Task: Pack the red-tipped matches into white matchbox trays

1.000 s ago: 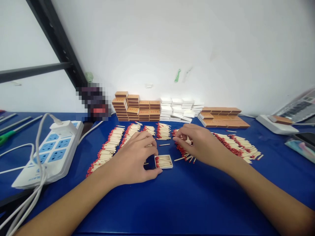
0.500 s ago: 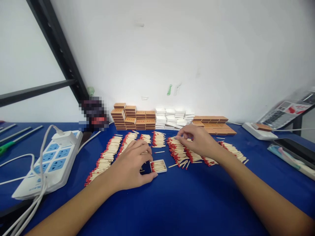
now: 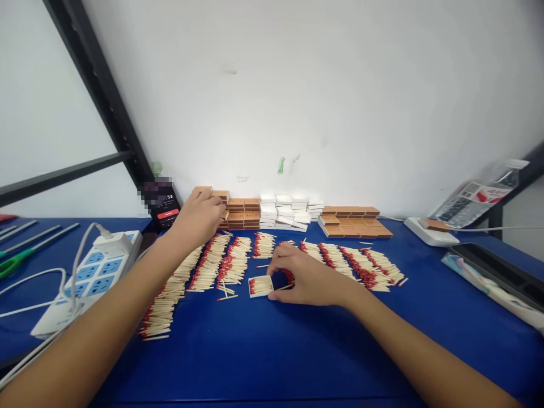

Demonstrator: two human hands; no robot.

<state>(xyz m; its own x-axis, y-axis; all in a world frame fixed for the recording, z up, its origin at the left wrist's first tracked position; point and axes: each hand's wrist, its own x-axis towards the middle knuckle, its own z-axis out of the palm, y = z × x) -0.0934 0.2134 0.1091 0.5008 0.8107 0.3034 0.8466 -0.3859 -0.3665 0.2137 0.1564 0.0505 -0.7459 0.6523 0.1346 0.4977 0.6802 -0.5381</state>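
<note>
A small white tray (image 3: 260, 286) holding red-tipped matches lies on the blue table. My right hand (image 3: 297, 276) has its thumb and fingertips at the right end of this tray, gripping it. My left hand (image 3: 199, 216) reaches to the stacked brown matchboxes (image 3: 243, 214) at the back left; its fingertips are over the stack, and what they hold, if anything, is hidden. Rows of loose matches (image 3: 233, 259) lie on both sides of the tray. Behind them stand stacked white trays (image 3: 284, 213), with more brown matchboxes (image 3: 357, 222) to their right.
A power strip (image 3: 123, 249) with white cables and green-handled scissors (image 3: 17, 262) are on the left. A phone (image 3: 166, 205) leans at the back left. On the right are a plastic bottle (image 3: 484, 195), a white adapter (image 3: 429, 233) and a dark case (image 3: 493, 266).
My left hand has moved from beside the tray up to the brown boxes. My right hand has come down from the matches to the tray's right end. The camera view has shifted slightly.
</note>
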